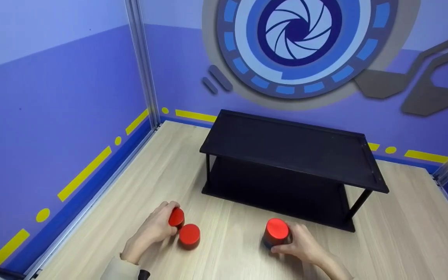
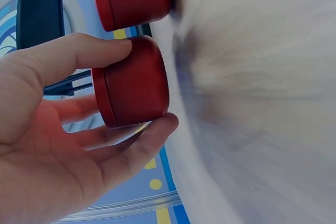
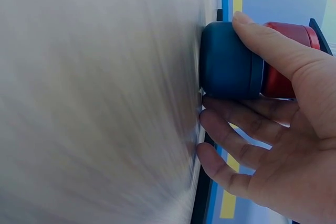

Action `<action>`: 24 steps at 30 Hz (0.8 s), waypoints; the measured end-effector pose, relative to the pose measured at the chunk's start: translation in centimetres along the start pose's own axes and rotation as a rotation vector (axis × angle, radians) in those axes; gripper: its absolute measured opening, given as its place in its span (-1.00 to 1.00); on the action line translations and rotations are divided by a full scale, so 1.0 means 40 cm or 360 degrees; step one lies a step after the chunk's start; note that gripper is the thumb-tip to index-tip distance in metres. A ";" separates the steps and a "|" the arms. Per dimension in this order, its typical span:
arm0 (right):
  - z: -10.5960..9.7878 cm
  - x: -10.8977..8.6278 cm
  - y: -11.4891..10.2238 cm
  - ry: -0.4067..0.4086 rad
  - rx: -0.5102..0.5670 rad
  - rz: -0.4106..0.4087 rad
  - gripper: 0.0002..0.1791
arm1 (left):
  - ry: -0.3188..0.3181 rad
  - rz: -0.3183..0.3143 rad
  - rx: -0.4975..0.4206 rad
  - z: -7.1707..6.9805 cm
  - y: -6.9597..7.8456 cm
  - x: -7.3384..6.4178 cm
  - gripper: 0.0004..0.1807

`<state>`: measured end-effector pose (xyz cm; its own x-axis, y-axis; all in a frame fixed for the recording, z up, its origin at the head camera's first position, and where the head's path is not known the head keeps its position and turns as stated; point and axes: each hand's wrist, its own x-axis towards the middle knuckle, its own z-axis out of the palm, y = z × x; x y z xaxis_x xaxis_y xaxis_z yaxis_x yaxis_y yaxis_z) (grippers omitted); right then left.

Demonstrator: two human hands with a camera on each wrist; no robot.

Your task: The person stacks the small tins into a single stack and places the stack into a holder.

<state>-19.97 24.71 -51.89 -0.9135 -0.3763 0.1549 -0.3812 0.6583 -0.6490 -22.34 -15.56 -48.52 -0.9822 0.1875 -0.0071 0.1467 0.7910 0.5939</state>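
Currently, my left hand [image 1: 154,225]: thumb and fingers around a red tin [image 1: 176,217], toward the left of the tabletop [image 1: 228,249]; a sideways nudge could knock the second red tin [image 1: 189,236], just beside it. My right hand [image 1: 303,243]: gripping a blue tin [image 3: 228,61], a third red tin [image 1: 277,228] stacked on top; a tilt or hasty lift could slide the upper one off, since I grip mainly the lower. Surface: pale wood grain, carrying a two-tier black rack [image 1: 286,146]. Room: purple-blue left wall [image 1: 53,112], metal corner post [image 1: 143,62], back wall [image 1: 173,66] with a large circular emblem [image 1: 298,31].
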 end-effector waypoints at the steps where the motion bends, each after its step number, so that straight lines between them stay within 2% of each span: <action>1: 0.000 0.000 0.000 0.0000 0.0003 0.0003 -0.42 | 0.0010 0.0004 0.0000 -0.002 0.002 0.001 -0.34; 8: 0.001 0.001 0.001 0.0005 0.0003 0.0000 -0.43 | 0.0054 0.0024 -0.0007 -0.013 0.020 0.010 -0.33; 14: -0.001 0.001 0.000 -0.0008 0.0004 -0.0005 -0.44 | 0.0097 0.0096 -0.0010 -0.016 0.034 0.015 -0.37; 20: 0.000 -0.001 -0.001 0.0008 -0.0011 -0.0002 -0.43 | 0.0085 0.0081 -0.0012 -0.012 0.052 0.025 -0.37; 24: 0.002 -0.002 -0.001 0.0015 -0.0014 -0.0004 -0.42 | 0.0080 0.0105 -0.0008 -0.007 0.062 0.030 -0.36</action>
<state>-19.89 24.66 -51.94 -0.9139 -0.3717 0.1632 -0.3845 0.6632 -0.6422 -23.18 -13.54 -46.83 -0.9751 0.2096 0.0724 0.2108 0.7752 0.5956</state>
